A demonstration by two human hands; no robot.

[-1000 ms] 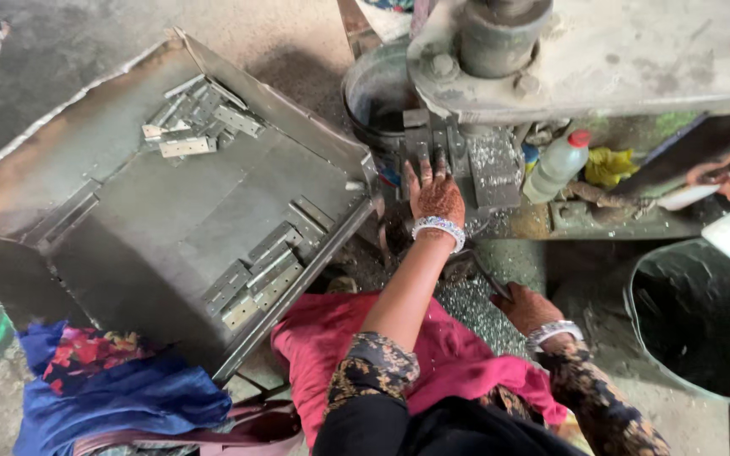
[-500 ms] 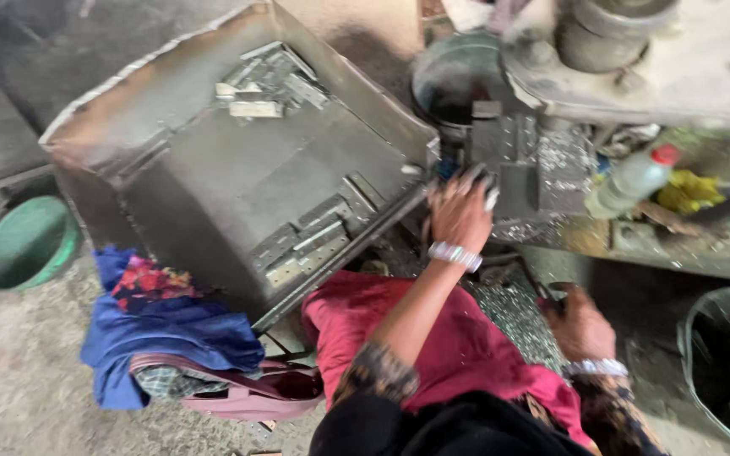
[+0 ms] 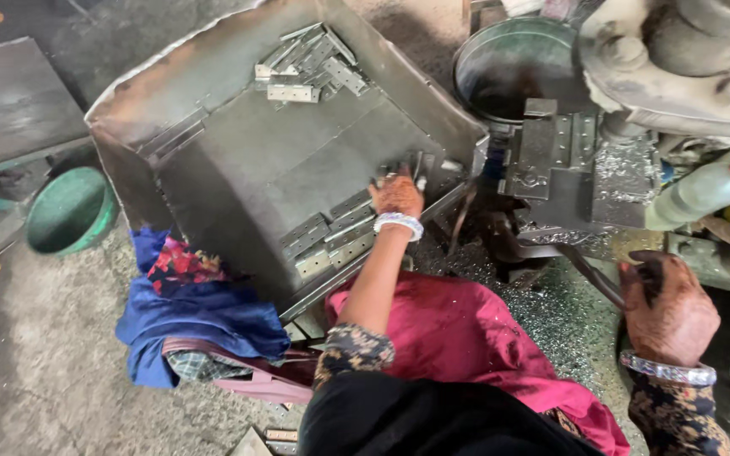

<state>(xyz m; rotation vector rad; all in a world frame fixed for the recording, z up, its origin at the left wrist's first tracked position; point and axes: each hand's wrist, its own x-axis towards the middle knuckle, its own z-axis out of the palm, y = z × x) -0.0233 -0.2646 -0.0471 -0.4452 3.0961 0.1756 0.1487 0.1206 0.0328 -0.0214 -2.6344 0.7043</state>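
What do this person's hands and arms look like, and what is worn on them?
Both are bare hands with dark patterned markings on their backs. The left hand has a pale beaded bracelet at the wrist; the right hand wears a similar clear bangle. Dark sleeves with a small floral print reach the forearms.

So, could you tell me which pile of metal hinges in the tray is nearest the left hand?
The lower pile, stacked along the tray's near edge just beside the left hand. The other pile lies in the far corner.

One head-worn camera looks steeply down, close over the workplace.
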